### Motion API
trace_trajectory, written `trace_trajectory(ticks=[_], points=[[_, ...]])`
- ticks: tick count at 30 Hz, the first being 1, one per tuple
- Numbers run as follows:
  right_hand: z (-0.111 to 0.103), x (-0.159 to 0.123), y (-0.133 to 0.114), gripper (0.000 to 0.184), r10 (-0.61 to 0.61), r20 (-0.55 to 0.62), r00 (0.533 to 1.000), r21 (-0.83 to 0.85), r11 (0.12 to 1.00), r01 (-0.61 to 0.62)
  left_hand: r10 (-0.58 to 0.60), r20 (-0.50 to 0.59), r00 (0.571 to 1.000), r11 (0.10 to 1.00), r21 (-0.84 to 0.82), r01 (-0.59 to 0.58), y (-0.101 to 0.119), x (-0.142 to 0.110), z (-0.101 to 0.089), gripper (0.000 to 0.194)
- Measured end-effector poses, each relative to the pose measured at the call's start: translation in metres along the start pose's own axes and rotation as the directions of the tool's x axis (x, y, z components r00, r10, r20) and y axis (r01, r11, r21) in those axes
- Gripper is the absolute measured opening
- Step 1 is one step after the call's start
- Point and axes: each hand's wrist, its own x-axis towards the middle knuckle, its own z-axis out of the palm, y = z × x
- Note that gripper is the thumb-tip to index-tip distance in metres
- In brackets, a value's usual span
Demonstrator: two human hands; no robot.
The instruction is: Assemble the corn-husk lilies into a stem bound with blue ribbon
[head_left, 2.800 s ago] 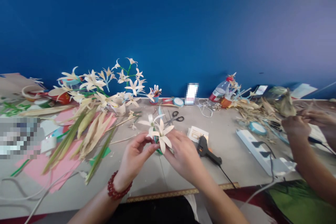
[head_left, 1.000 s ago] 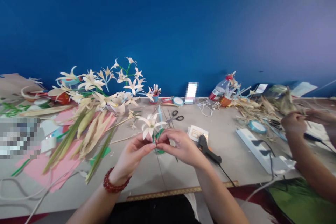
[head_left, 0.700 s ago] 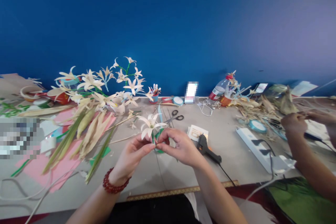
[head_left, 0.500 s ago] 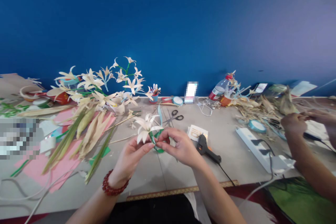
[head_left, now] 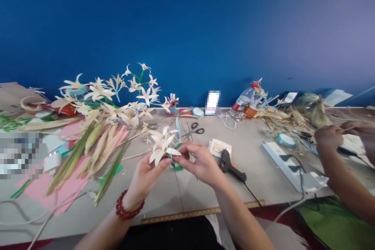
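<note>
A white artificial lily (head_left: 161, 144) with long curled petals is held over the table in front of me. My left hand (head_left: 149, 172) is closed, its thumb and fingers pinching the flower's green stem just under the petals. Close beside it, my right hand (head_left: 200, 163) is closed in a pinch at the same stem, on what looks like green tape; its fingertips are partly hidden. Below the fingers a green tape roll (head_left: 177, 167) shows in part.
Scissors (head_left: 197, 129) lie beyond my hands. A black glue gun (head_left: 230, 166) rests to the right, near a white power strip (head_left: 288, 168). At left are finished lilies (head_left: 113, 109), corn husks (head_left: 104, 150) and pink paper (head_left: 63, 183). A co-worker's hands (head_left: 331, 140) work at far right.
The lily has tipped toward me and turned in my fingers, so its petals now cover more of the stem. Both my hands stay in nearly the same place.
</note>
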Motion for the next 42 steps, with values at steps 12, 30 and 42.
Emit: trace_trajectory(ticks=[12, 30, 42], points=[[0.009, 0.004, 0.012, 0.022, 0.052, 0.043, 0.998, 0.266, 0.962, -0.062, -0.038, 0.036, 0.999, 0.973, -0.225, 0.045, 0.012, 0.007, 0.007, 0.009], [0.011, 0.002, -0.004, 0.011, -0.261, -0.124, 0.957, -0.199, 0.952, 0.233, 0.103, -0.086, 0.991, 0.995, -0.008, -0.104, 0.007, 0.003, 0.009, 0.016], [0.008, -0.002, -0.020, 0.012, -0.304, -0.030, 0.952, -0.329, 0.903, 0.277, 0.218, -0.098, 0.971, 0.970, 0.134, -0.205, 0.013, -0.002, 0.007, 0.010]])
